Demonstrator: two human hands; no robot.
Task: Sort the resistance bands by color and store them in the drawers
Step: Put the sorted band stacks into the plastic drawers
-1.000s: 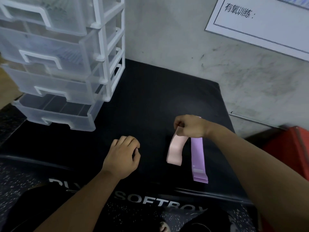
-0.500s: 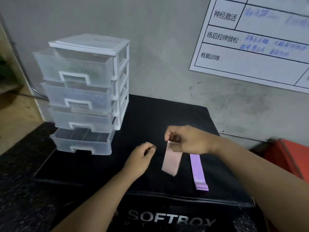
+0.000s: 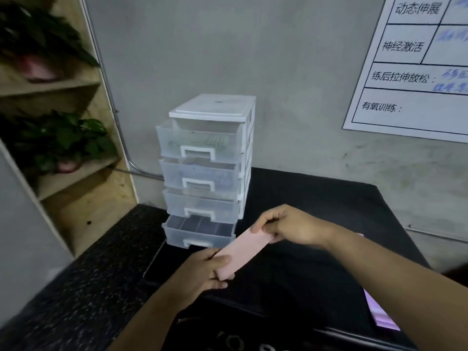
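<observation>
The pale pink flat elastic band (image 3: 243,252) is held off the black padded bench (image 3: 316,198), slanting in front of the frosted plastic four-drawer unit (image 3: 207,168) on the bench's left edge. The grip of the left hand (image 3: 202,272) pinches its lower end; that of the right hand (image 3: 286,229) is clamped on its upper end. A lilac flat band (image 3: 379,315) at the bench's right edge is mostly hidden behind the right forearm. The upper drawers' contents show only as faint smears.

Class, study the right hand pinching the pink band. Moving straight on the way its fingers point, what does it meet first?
Probably the pulled-out bottom drawer: the right hand, pinching the pink band, points left toward its corner, though depth is unclear.
</observation>
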